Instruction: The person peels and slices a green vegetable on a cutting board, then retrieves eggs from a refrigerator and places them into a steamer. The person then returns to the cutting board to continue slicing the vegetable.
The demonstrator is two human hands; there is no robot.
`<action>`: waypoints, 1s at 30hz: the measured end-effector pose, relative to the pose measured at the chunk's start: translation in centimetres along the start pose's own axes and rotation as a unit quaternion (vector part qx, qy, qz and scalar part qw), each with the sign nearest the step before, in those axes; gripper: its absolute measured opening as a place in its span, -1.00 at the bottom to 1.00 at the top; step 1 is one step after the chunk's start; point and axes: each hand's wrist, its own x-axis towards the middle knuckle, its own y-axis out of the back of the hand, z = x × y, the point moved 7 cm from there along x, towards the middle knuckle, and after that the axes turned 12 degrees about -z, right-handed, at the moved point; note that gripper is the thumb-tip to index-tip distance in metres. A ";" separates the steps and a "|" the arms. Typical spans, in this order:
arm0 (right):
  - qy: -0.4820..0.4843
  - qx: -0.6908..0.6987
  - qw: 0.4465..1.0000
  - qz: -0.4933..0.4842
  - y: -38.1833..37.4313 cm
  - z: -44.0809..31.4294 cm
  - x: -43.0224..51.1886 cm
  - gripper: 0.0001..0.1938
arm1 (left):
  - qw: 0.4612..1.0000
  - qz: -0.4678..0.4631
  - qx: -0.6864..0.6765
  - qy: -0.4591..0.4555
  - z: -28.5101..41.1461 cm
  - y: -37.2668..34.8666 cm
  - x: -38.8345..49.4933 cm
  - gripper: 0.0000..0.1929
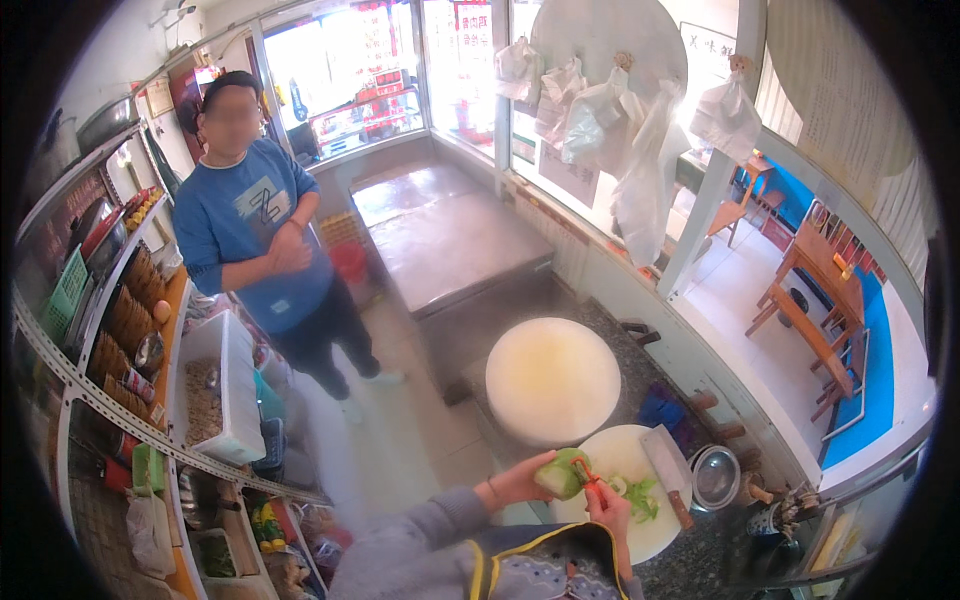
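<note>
My left hand (519, 480) is closed around a round, pale green vegetable (555, 480), whose exact kind I cannot tell. In my right hand (611, 508) is a red-handled peeler (584, 472), its head against the vegetable's right side. Both hands are over the left part of a round white cutting board (651, 541). Green peelings (641, 501) lie on the board just beside my right hand. A cleaver (666, 461) with a wooden handle rests on the board's right side, the handle towards me.
A thick round white block (553, 379) stands beyond the board. Metal bowls (715, 478) sit right of the cleaver. A person in a blue sweater (251, 217) stands left of a steel-topped counter (457, 232). Loaded shelves (120, 397) and a white foam box (234, 390) line the left.
</note>
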 end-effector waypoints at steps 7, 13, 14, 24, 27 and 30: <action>-0.007 -0.084 0.996 0.009 0.0 -1.3 0.3 -0.71 | 0.999 0.020 -0.042 -0.020 0.1 -2.6 0.2 -0.37; -0.029 -0.089 0.995 0.042 1.2 -3.3 -0.7 -0.76 | 0.998 0.045 0.018 -0.033 0.7 -2.9 2.3 -0.38; -0.006 -0.082 0.994 0.066 1.3 -3.7 -0.9 -0.79 | 0.998 0.020 -0.056 -0.006 0.1 -3.2 2.4 -0.35; -0.081 -0.154 0.977 0.123 1.4 -1.6 -4.5 -0.83 | 0.993 0.073 -0.044 0.080 -2.9 -1.0 3.5 -0.31; -0.171 -0.112 0.965 0.166 2.6 2.4 -5.9 -0.81 | 0.995 0.010 0.015 0.101 -3.1 -0.7 3.8 -0.29; -0.316 -0.074 0.936 0.139 3.7 6.8 -7.6 -0.78 | 0.990 -0.031 0.063 0.121 -3.7 0.0 4.1 -0.29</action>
